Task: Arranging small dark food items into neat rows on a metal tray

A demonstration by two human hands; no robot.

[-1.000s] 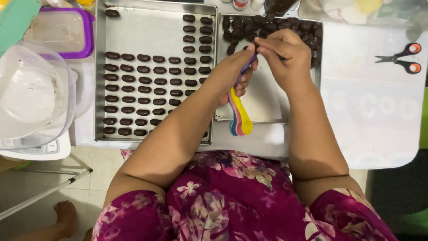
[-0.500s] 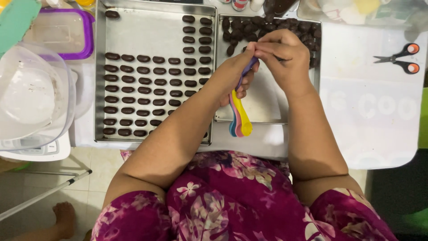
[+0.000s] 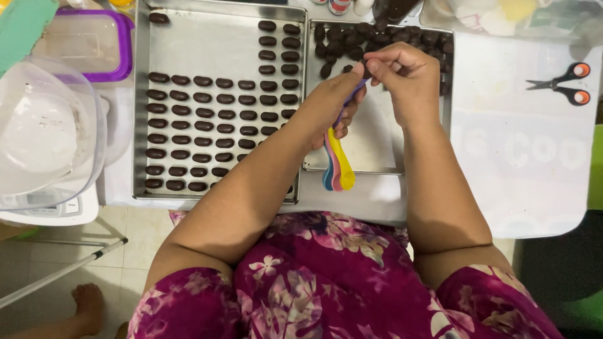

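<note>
I see the left hand (image 3: 336, 100) closed around a bundle of coloured plastic measuring spoons (image 3: 337, 164), gripping them by the handles so that the yellow, pink and blue bowls hang down over the near edge of the smaller steel tray (image 3: 377, 147). The right hand (image 3: 405, 78) is pinched together at the fingertips right against the left thumb, above the same tray; something small seems to sit between the fingers, but I cannot tell what it is. The two hands touch at that point.

The smaller tray carries a loose heap of dark chocolate-coated pieces (image 3: 377, 37) along its far edge, just beyond the hands, while its near part is bare. To the left, touching it, lies a larger steel baking tray (image 3: 207, 37) holding neat rows of oval dark chocolate pieces (image 3: 207, 119); my left forearm crosses its near right corner.

Farther left stands a clear plastic bowl on a white kitchen scale (image 3: 44, 135), with a purple-rimmed plastic container (image 3: 94, 41) behind it. Well apart to the right, black scissors with orange-marked handles (image 3: 562, 85) lie on a white sheet (image 3: 527, 150)
</note>
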